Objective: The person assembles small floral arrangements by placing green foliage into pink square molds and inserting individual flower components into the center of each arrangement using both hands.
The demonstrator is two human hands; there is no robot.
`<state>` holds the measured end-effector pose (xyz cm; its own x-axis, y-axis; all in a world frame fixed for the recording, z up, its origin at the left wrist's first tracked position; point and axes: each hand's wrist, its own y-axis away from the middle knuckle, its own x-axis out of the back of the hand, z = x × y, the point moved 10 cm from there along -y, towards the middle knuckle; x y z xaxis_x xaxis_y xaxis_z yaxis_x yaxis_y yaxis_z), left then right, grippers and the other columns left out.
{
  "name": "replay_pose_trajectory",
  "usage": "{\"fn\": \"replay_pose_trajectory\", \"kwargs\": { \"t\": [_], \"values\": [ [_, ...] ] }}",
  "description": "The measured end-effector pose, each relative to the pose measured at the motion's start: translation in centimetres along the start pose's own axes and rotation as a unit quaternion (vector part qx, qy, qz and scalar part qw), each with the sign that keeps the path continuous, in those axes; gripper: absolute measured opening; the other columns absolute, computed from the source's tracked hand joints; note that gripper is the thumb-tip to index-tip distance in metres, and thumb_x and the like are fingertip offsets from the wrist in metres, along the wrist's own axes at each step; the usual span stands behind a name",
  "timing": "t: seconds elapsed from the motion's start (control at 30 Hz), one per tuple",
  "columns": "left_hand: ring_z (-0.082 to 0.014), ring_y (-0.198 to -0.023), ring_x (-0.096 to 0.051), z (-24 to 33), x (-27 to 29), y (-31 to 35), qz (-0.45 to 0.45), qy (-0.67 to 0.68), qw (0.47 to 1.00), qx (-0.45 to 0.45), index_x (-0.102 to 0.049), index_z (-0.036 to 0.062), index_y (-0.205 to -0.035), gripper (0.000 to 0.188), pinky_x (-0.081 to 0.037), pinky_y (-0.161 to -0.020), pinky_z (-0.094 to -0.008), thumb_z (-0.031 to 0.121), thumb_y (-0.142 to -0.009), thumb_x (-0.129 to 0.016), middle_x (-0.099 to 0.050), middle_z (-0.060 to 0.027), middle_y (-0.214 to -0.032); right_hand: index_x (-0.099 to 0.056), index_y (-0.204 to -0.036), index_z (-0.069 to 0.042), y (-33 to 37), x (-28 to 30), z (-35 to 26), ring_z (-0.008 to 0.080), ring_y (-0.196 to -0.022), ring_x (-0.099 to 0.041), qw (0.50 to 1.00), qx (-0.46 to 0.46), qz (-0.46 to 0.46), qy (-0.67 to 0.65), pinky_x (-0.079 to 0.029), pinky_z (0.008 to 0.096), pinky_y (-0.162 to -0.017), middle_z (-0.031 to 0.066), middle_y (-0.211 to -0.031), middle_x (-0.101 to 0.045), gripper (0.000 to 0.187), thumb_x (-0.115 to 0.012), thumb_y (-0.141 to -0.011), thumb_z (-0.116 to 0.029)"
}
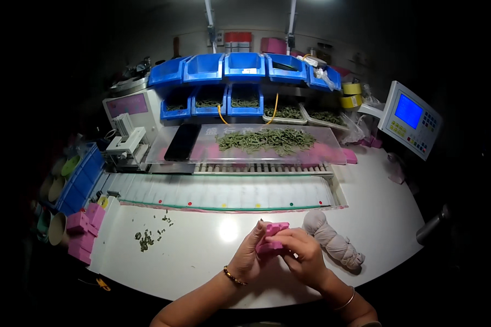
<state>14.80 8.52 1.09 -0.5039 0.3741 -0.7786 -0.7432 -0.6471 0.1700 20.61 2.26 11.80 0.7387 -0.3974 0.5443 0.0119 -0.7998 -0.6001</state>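
A small pink block (277, 226) with notches along its edge is held up between my hands, above the near part of the white table (202, 278). My left hand (248, 257) grips it from the left, thumb up along its side. From the right, my right hand (300, 250) has its fingers bent and pressed against the block's face. Whether a small piece is pinched under those fingertips is hidden. Right of my right hand lies a twisted, pale cloth bundle (333, 240). Dried green leaf bits (146, 240) are scattered on the table to the left.
Beyond a white slotted strip (229, 191), a clear tray (324, 143) bears a pile of dried leaves and a black phone (183, 143). Blue bins (203, 70) stand behind. A control panel (412, 117) rises at right; pink blocks (82, 234) are stacked at left.
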Motion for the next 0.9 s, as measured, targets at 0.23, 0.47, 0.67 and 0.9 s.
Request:
{"fn": "replay_pose_trajectory", "kwargs": {
  "t": [0.23, 0.47, 0.67, 0.9],
  "values": [
    [-0.0258, -0.074, -0.063, -1.4, 2.3, -0.9, 0.03, 0.127, 0.987, 0.094, -0.049, 0.0094, -0.097, 0.044, -0.055, -0.063, -0.0336, 0.052, -0.094, -0.057, -0.06, -0.016, -0.082, -0.069, -0.114, -0.004, 3.4, -3.2, -4.6, 0.0249, -0.102, -0.065, 0.965, 0.139, 0.003, 0.222, -0.054, 0.0361, -0.079, 0.0094, -0.114, -0.067, 0.035, -0.063, -0.08, -0.006],
    [-0.0263, -0.064, -0.054, -0.2, 3.1, -0.1, 0.04, 0.083, 0.995, 0.049, -0.048, 0.0105, -0.09, 0.042, -0.05, -0.058, -0.0353, 0.051, -0.098, -0.042, -0.054, -0.0128, -0.074, -0.059, -0.135, -0.016, 6.1, -3.2, -3.5, 0.0216, -0.133, -0.045, 0.939, 0.166, -0.087, 0.289, -0.04, 0.0418, -0.105, 0.0106, -0.146, -0.047, 0.046, -0.055, -0.089, -0.013],
    [-0.0253, -0.07, -0.053, 0.5, 3.3, 0.0, 0.067, 0.067, 0.995, 0.013, -0.049, 0.0058, -0.087, 0.036, -0.049, -0.06, -0.0404, 0.038, -0.097, -0.039, -0.051, -0.0103, -0.077, -0.052, -0.137, -0.004, 5.1, 4.1, 4.5, 0.035, -0.124, -0.05, 0.923, -0.069, -0.087, 0.368, -0.039, 0.0461, -0.102, 0.0213, -0.144, -0.044, 0.061, -0.067, -0.078, -0.005],
    [-0.0263, -0.078, -0.059, 1.0, 3.1, 0.6, 0.105, -0.006, 0.994, -0.019, -0.052, 0.0027, -0.099, 0.036, -0.054, -0.061, -0.043, 0.036, -0.099, -0.038, -0.056, -0.0118, -0.083, -0.051, -0.137, -0.002, 4.3, 5.0, 6.3, 0.035, -0.109, -0.057, 0.936, -0.09, -0.082, 0.331, -0.045, 0.0424, -0.092, 0.0242, -0.144, -0.043, 0.069, -0.066, -0.07, 0.004]
  ]
}}
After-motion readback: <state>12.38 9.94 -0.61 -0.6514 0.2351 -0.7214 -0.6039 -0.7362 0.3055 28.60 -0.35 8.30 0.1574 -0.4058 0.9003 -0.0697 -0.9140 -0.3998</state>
